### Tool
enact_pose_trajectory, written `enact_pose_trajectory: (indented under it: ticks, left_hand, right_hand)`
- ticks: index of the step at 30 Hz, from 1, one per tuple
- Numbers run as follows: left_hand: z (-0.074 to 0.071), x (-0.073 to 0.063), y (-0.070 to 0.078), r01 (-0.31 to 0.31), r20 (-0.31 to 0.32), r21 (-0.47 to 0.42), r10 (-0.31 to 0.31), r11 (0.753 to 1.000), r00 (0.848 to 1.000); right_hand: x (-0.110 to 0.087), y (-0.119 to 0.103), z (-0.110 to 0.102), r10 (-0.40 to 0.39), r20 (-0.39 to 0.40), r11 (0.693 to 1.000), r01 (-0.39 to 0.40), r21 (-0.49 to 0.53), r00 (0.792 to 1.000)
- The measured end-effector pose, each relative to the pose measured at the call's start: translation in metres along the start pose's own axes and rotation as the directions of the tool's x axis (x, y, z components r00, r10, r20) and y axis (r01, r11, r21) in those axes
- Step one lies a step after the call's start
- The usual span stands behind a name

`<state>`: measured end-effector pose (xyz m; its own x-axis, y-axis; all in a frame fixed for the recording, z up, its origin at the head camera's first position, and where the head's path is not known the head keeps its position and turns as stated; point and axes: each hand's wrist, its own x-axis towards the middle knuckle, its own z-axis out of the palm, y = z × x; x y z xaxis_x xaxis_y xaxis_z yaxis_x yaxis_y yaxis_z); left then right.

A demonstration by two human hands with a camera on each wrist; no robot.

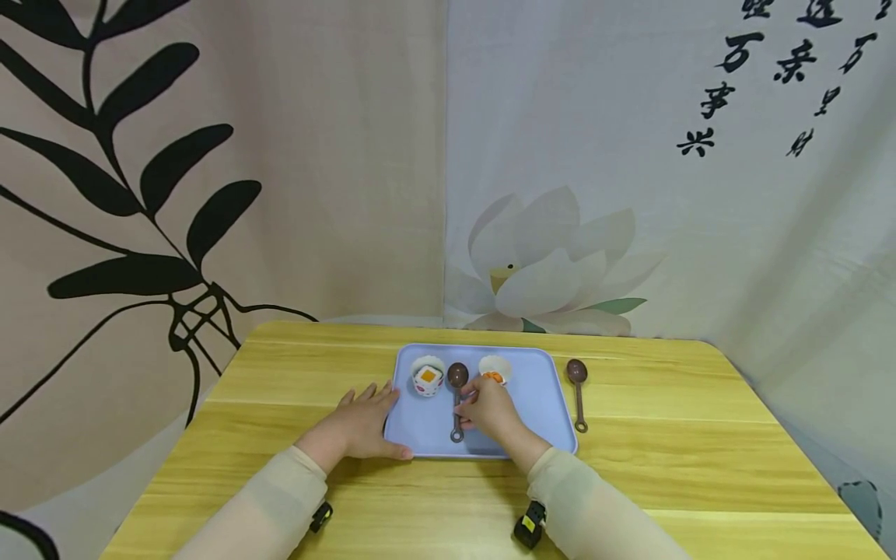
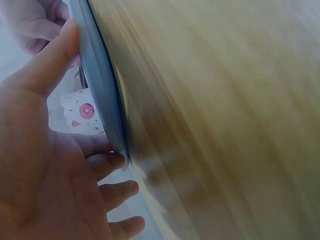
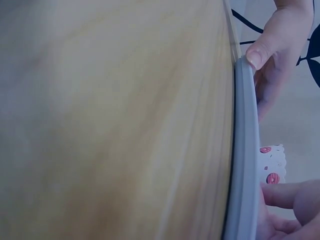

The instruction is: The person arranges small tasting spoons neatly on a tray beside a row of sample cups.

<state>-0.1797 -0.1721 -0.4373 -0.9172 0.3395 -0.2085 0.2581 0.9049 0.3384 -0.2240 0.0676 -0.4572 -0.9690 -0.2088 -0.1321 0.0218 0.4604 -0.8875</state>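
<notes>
A pale blue tray (image 1: 430, 443) lies on the table. My left hand (image 1: 364, 424) is spread along its left side, thumb at the near rim, fingers mostly straight; the left wrist view shows the thumb (image 2: 62, 42) on the rim. Over the tray, my right hand (image 1: 495, 411) has curled fingers pinching the handle of a brown spoon (image 1: 458, 376), whose bowl points away from me. Left of that spoon stands a paper cup (image 1: 428, 389) with a donut print, holding something white and orange. A second paper cup (image 1: 495, 363) holds orange pieces, partly hidden behind the right hand.
Another brown spoon (image 1: 578, 381) lies on the wooden table (image 1: 651, 435), just right of the tray. Behind the table hang curtains (image 1: 336, 194) with printed leaves, a flower and characters.
</notes>
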Motion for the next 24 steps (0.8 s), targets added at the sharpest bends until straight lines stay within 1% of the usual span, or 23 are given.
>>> enact_pose_trajectory:
  ticks: [8, 13, 18, 20, 24]
  left_hand:
    - [-0.0010, -0.0007, 0.0010, 0.000, -0.001, -0.007, 0.000, 1.000, 1.000]
    - [-0.0001, -0.0002, 0.0006, 0.001, -0.008, 0.003, -0.001, 1.000, 1.000]
    - [0.0009, 0.0005, 0.0001, 0.003, -0.009, 0.009, -0.003, 1.000, 1.000]
    - [0.0010, 0.0006, 0.0000, 0.004, -0.006, 0.010, -0.004, 1.000, 1.000]
    - [0.0010, 0.0008, 0.0001, 0.007, -0.003, 0.011, -0.007, 1.000, 1.000]
  right_hand:
    - [0.0001, 0.0005, 0.0004, 0.009, -0.002, 1.000, -0.009, 0.001, 1.000]
    - [-0.0007, -0.0006, -0.0001, 0.015, -0.006, 1.000, -0.015, 0.015, 1.000]
    - [-0.0034, -0.0023, -0.0025, 0.002, -0.012, 1.000, -0.002, -0.002, 1.000]
    - [-0.0044, -0.0020, -0.0039, -0.019, -0.012, 1.000, 0.019, -0.016, 1.000]
    - [-0.0062, -0.0014, -0.0072, -0.034, -0.017, 0.999, 0.034, -0.035, 0.999]
